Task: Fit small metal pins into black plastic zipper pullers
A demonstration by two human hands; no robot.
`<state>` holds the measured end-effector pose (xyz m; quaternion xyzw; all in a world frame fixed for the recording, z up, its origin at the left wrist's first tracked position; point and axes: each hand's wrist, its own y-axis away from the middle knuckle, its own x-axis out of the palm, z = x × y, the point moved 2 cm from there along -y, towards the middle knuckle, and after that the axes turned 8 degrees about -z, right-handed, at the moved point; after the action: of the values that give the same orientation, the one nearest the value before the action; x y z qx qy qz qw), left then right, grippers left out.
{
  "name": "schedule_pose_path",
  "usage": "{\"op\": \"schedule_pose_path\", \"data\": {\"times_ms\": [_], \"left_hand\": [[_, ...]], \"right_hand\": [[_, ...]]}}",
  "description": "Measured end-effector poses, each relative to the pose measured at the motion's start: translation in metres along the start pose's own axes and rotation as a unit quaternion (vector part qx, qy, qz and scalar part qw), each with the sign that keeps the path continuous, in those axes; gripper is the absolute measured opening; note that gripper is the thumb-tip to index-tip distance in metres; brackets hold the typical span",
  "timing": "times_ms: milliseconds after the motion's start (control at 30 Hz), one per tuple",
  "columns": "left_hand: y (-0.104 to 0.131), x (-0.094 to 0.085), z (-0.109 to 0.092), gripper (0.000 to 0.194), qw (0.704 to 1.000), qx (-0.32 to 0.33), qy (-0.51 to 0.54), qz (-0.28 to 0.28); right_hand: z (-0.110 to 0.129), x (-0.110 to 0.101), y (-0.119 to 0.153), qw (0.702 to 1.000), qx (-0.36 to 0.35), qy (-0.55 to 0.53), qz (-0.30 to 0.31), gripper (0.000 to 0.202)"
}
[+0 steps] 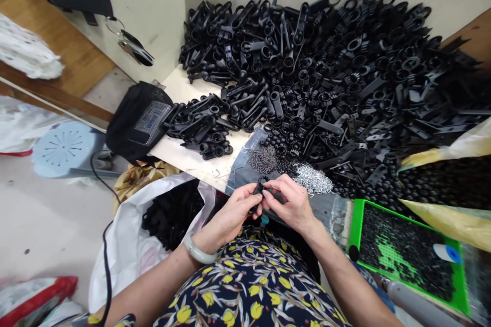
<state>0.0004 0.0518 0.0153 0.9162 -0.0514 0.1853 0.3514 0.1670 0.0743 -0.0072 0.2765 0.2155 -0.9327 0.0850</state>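
A small black plastic part point(254, 208) is held between both hands, just beyond the patterned clothing. My left hand point(238, 210) has its fingers wrapped round the part from the left. From the right, my right hand point(290, 201) pinches at the part's upper end; anything tiny between those fingertips is hidden. Just past the hands lie a pile of silvery metal pins point(313, 180) and a pile of small brownish pieces point(263, 159), on a dark cloth point(238, 173). A big heap of black plastic parts point(330, 76) covers the table behind them.
On the right is a green tray point(356, 225) of small black pieces, beside yellowish plastic bags point(452, 219). A white sack point(118, 245) holding black parts stands at the lower left. Near the table's left edge sits a black bag point(140, 121), with a light blue stool point(63, 148) beyond.
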Motion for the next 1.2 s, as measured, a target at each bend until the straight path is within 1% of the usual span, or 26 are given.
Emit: {"op": "schedule_pose_path", "data": {"times_ms": [133,267,500,567,767,867,967,1100,1200], "left_hand": [[0.0,-0.002,0.002,0.019,1.0,0.011,-0.005,-0.017],[0.0,-0.002,0.003,0.018,0.999,0.016,-0.019,-0.023],[-0.001,-0.005,0.005,0.012,0.995,0.056,-0.071,-0.037],[-0.002,-0.006,0.006,0.015,0.994,0.064,-0.078,-0.035],[-0.008,-0.013,0.014,0.031,0.989,0.104,-0.1,-0.037],[-0.013,-0.018,0.019,0.033,0.986,0.12,-0.114,-0.032],[-0.015,-0.022,0.022,0.033,0.985,0.125,-0.113,-0.04],[-0.016,-0.022,0.02,0.032,0.986,0.126,-0.097,-0.049],[-0.016,-0.021,0.019,0.033,0.988,0.122,-0.083,-0.046]], "right_hand": [[-0.002,-0.001,-0.001,1.0,0.008,0.003,0.014,0.018],[0.0,-0.002,-0.002,1.0,-0.001,-0.012,0.02,0.015],[0.007,0.001,-0.003,1.0,0.018,-0.003,0.023,0.015],[0.009,0.001,-0.002,0.999,0.014,0.012,0.029,0.017],[0.015,-0.002,0.001,0.998,-0.013,0.034,0.053,0.022],[0.016,-0.004,0.001,0.996,-0.024,0.052,0.063,0.027],[0.016,-0.006,0.001,0.995,-0.036,0.061,0.071,0.035],[0.017,-0.009,0.001,0.996,-0.023,0.02,0.084,0.04],[0.021,-0.016,0.002,0.997,0.009,0.02,0.078,0.036]]}}
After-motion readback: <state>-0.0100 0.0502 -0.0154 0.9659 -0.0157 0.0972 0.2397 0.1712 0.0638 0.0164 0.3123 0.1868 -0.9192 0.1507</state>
